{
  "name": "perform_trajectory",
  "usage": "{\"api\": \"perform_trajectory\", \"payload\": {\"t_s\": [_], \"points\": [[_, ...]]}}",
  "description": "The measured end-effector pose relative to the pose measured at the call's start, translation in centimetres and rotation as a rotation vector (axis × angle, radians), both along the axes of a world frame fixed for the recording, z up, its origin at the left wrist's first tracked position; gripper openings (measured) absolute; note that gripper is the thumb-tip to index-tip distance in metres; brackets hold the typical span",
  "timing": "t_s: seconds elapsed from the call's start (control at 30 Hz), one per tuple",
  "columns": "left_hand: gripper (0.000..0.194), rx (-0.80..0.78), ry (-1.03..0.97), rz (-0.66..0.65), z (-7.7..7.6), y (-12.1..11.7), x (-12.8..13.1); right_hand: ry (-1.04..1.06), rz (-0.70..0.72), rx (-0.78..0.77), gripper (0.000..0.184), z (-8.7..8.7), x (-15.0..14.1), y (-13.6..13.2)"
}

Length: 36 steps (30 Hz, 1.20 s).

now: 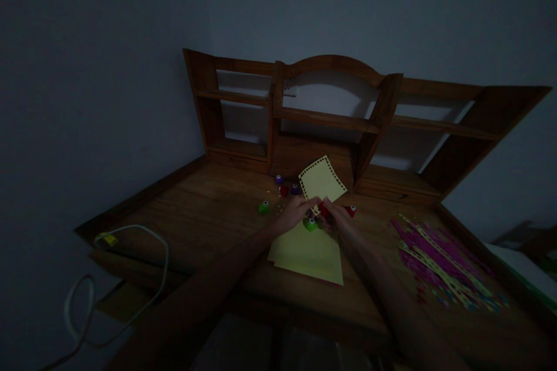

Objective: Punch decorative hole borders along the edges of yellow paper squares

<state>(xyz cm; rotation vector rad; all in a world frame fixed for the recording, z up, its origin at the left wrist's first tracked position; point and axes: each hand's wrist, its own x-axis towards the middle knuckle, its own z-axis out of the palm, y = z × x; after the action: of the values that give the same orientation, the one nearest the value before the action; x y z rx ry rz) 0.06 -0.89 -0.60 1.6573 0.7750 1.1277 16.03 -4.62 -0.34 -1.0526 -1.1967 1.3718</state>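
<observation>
A yellow sheet [319, 179] with rows of small punched holes along its edges stands tilted beyond my hands. Its lower corner meets a red craft punch [322, 208] between my hands. My right hand [340, 219] is closed around this punch, thumb on top. My left hand [296, 213] is closed at the sheet's lower edge beside the punch, seemingly pinching the paper; the fingertips are partly hidden. Just below them, a green punch [310, 224] sits on a stack of yellow paper [308, 252]. Another red punch [351, 210] lies right of my right hand.
Left of my hands are a green punch [263, 207], a red punch [284, 191], two purple punches [279, 179] and small paper bits. Pink and yellow strips [435, 255] lie at right. A wooden shelf [326, 119] backs the desk; a white cable [163, 266] hangs at left.
</observation>
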Motion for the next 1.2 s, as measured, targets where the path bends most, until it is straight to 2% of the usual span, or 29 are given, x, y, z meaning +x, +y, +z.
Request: {"api": "perform_trajectory", "payload": {"t_s": [0.17, 0.33, 0.6, 1.2], "points": [[0.051, -0.043, -0.041, -0.047, -0.11, 0.16, 0.11, -0.082, -0.030, 0.040, 0.055, -0.16, 0.11, 0.12], [0.053, -0.055, -0.035, -0.014, 0.12, -0.15, 0.21, -0.113, -0.114, 0.047, 0.051, -0.43, 0.05, 0.13], [0.057, -0.050, -0.008, -0.058, -0.66, 0.41, 0.06, -0.086, -0.068, 0.046, 0.055, -0.11, 0.06, 0.01], [0.056, -0.008, -0.003, -0.085, -0.62, 0.43, 0.08, -0.033, -0.037, 0.049, 0.049, 0.44, -0.49, -0.12]]}}
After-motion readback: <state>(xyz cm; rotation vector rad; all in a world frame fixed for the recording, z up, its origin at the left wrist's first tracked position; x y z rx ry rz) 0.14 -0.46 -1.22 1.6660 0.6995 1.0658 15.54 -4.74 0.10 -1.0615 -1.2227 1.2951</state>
